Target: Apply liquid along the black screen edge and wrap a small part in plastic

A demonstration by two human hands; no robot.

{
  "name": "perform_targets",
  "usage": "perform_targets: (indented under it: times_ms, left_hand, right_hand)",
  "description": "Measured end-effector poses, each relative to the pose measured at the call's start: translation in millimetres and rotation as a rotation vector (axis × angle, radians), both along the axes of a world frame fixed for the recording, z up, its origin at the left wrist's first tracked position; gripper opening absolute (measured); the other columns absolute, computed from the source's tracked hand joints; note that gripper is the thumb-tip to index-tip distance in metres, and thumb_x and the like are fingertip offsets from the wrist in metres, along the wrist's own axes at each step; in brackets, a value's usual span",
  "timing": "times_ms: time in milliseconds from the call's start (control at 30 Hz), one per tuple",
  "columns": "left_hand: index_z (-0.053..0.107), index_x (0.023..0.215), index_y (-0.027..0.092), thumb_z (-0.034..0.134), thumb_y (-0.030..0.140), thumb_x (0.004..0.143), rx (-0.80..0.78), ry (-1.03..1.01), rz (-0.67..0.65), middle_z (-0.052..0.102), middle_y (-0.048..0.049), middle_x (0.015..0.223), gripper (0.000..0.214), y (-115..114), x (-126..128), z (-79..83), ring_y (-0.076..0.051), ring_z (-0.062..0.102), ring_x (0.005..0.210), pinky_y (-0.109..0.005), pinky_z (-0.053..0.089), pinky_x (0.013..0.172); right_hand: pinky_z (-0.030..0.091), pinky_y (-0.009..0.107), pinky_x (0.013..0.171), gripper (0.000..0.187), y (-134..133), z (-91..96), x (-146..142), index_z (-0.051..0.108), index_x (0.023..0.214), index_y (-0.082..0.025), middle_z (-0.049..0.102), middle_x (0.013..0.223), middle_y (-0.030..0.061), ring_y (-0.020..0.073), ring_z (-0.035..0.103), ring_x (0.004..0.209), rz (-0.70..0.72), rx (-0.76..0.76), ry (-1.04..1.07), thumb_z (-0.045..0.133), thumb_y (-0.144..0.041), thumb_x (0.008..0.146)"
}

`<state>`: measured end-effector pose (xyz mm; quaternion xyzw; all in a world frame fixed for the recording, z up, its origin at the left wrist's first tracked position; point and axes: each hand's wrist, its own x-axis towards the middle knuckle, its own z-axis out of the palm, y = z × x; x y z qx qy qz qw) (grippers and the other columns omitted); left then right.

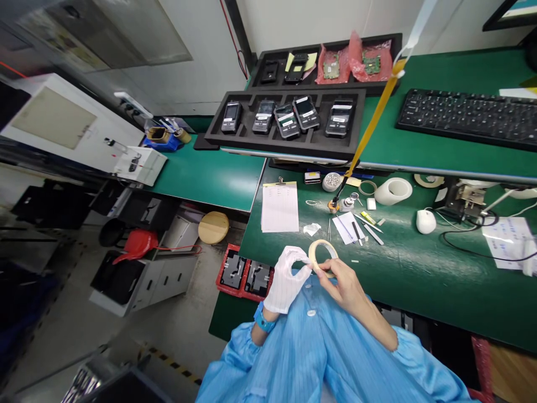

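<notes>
Both my hands hold a thin roll of beige tape just above the near edge of the green table. My left hand, in a white glove, pinches the roll's left side. My bare right hand grips its lower right side with curled fingers. My blue sleeves fill the bottom of the view.
A clipboard with paper, tweezers and small tools, a white tape roll and a mouse lie beyond my hands. A black tray of handheld devices sits on a raised shelf, with a keyboard to the right. A yellow strap hangs down.
</notes>
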<state>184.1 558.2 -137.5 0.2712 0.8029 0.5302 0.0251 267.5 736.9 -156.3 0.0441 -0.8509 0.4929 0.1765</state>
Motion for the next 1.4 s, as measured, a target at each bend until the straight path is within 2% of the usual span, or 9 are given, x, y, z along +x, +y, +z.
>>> perform_targets:
  times_ms: [200,300,433,600,733,833,1033,1233,1400]
  left_hand:
    - [0.069,0.096,0.024,0.065,0.017,0.102,-0.060,0.025,-0.018,0.075,-0.0060,0.106,0.010,-3,-1,-1.7,-0.024,0.074,0.103,-0.040,0.062,0.095]
    - [0.067,0.096,0.025,0.061,0.015,0.103,-0.114,0.079,0.027,0.075,-0.0063,0.107,0.013,-2,3,-4.0,-0.024,0.074,0.104,-0.040,0.061,0.095]
    - [0.064,0.097,0.025,0.055,0.016,0.106,-0.139,0.143,0.093,0.074,-0.0060,0.105,0.016,1,8,-6.3,-0.024,0.074,0.101,-0.038,0.061,0.092]
    - [0.065,0.100,0.026,0.055,0.017,0.107,-0.141,0.166,0.119,0.074,-0.0055,0.105,0.015,1,7,-4.7,-0.024,0.073,0.100,-0.038,0.061,0.090]
    - [0.066,0.099,0.025,0.057,0.020,0.108,-0.099,0.171,0.133,0.073,-0.0052,0.103,0.014,1,3,0.0,-0.023,0.073,0.100,-0.037,0.062,0.091]
    - [0.069,0.107,0.025,0.064,0.029,0.108,-0.049,0.122,0.176,0.073,-0.0070,0.110,0.007,1,-1,3.8,-0.023,0.074,0.105,-0.038,0.064,0.094]
    - [0.066,0.125,0.023,0.078,0.044,0.100,0.105,-0.023,0.325,0.073,-0.0104,0.122,0.035,2,-19,8.5,-0.024,0.075,0.108,-0.039,0.066,0.094]
    - [0.066,0.129,0.024,0.082,0.050,0.097,-0.035,0.245,0.452,0.071,-0.0114,0.127,0.045,6,-31,21.9,-0.027,0.074,0.114,-0.044,0.065,0.097]
    - [0.067,0.130,0.020,0.082,0.052,0.099,-0.147,0.510,0.504,0.071,-0.0152,0.126,0.047,12,-31,29.3,-0.033,0.073,0.123,-0.052,0.062,0.107]
  right_hand:
    - [0.065,0.036,0.071,0.025,-3,-4.0,-1,0.075,0.104,-0.025,0.080,0.085,0.0064,0.0215,0.073,0.068,-0.015,0.054,0.062,0.055,-0.034,0.116]
    - [0.061,0.034,0.070,0.023,-6,-9.7,-1,0.074,0.101,-0.025,0.079,0.084,0.0063,0.0218,0.074,0.070,-0.085,0.068,0.046,0.058,-0.034,0.116]
    - [0.058,0.033,0.068,0.030,-7,-14.2,-3,0.073,0.101,-0.024,0.079,0.081,0.0067,0.0220,0.074,0.068,-0.169,0.196,0.027,0.055,-0.041,0.118]
    - [0.060,0.033,0.074,0.032,-8,-8.0,-9,0.075,0.134,-0.024,0.085,0.102,0.0089,0.0226,0.079,0.079,-0.115,0.251,0.055,0.049,-0.038,0.121]
    - [0.063,0.034,0.077,0.034,-7,-0.2,-13,0.079,0.123,-0.027,0.084,0.103,0.0071,0.0233,0.080,0.085,-0.030,0.163,-0.013,0.047,-0.037,0.121]
    - [0.063,0.033,0.078,0.033,-2,8.2,-15,0.078,0.112,-0.027,0.083,0.102,0.0079,0.0230,0.079,0.082,-0.073,0.038,-0.051,0.049,-0.042,0.120]
    - [0.058,0.027,0.069,0.034,10,36.8,-18,0.074,0.103,-0.025,0.077,0.084,0.0033,0.0188,0.071,0.069,-0.145,-0.166,-0.135,0.056,-0.052,0.115]
    - [0.056,0.024,0.066,0.042,-5,66.1,-23,0.074,0.094,-0.024,0.074,0.076,0.0006,0.0154,0.065,0.061,0.002,-0.241,-0.171,0.057,-0.056,0.114]
    - [0.055,0.024,0.068,0.038,-16,72.8,-27,0.074,0.096,-0.024,0.077,0.079,0.0011,0.0151,0.067,0.061,-0.001,-0.191,-0.119,0.056,-0.051,0.116]
